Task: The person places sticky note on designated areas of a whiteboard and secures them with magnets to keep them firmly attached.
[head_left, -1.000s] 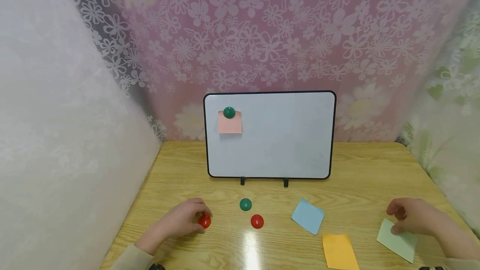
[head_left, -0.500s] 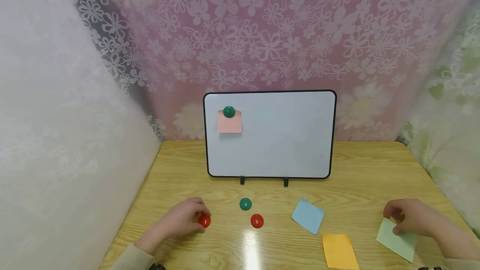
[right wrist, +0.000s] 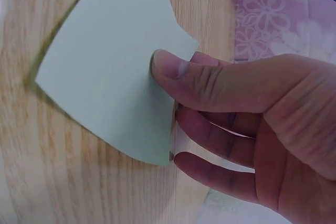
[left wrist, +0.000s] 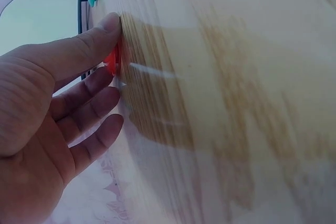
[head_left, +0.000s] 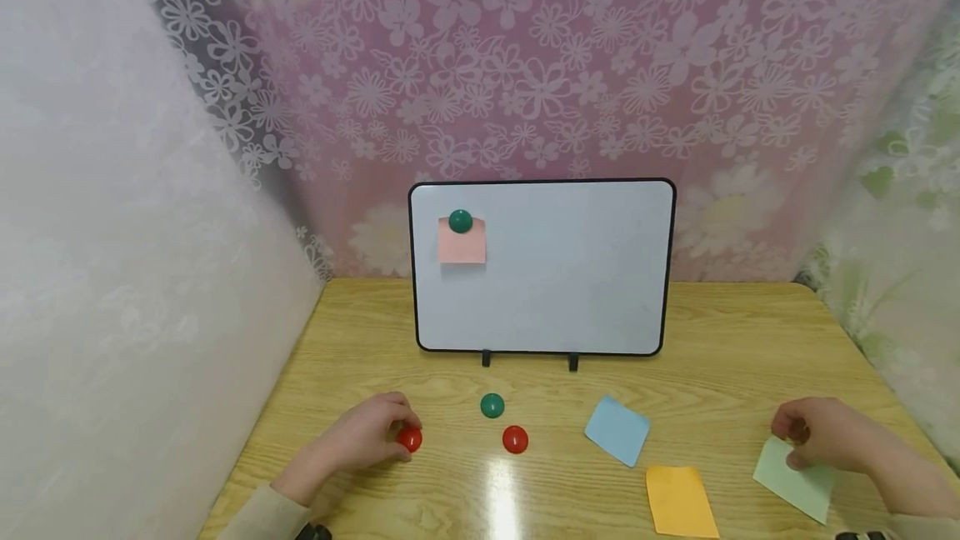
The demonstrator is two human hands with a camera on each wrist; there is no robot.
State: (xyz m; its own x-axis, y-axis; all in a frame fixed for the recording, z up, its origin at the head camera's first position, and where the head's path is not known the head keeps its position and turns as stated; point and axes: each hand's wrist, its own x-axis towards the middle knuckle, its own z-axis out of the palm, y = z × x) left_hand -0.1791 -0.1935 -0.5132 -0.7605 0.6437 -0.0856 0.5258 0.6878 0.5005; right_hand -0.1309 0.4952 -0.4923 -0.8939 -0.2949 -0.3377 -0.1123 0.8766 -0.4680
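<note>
Step in hand, as I judge it: taking hold of 1 magnet and 1 note. In the lower left of my head view, the left hand (head_left: 375,432) pinches the red magnet (head_left: 411,439) between thumb and fingers; the spare fingers stand apart in the wrist view. In the lower right, the right hand (head_left: 834,437) pinches the green note (head_left: 793,480) by its edge, thumb on the face towards me, the sheet bowed. I cannot tell whether either piece is clear of the worktop (head_left: 367,340). My finding is that the next move calls for a light, even lift, as the note could crease.

Surface: pale wood grain, glossy, with glare at bottom centre. Loose between the hands lie the green magnet (head_left: 492,405), the other red magnet (head_left: 515,439), the blue note (head_left: 618,431) and the orange note (head_left: 681,502). At centre, the board (head_left: 577,273) stands on 2 black feet (head_left: 486,358), a pink note (head_left: 462,250) under a dark green magnet (head_left: 461,221) at its upper left.

Room: pink floral backdrop (head_left: 525,65), whitish wall (head_left: 150,232) at frame left, leaf-patterned wall (head_left: 900,182) at right.
</note>
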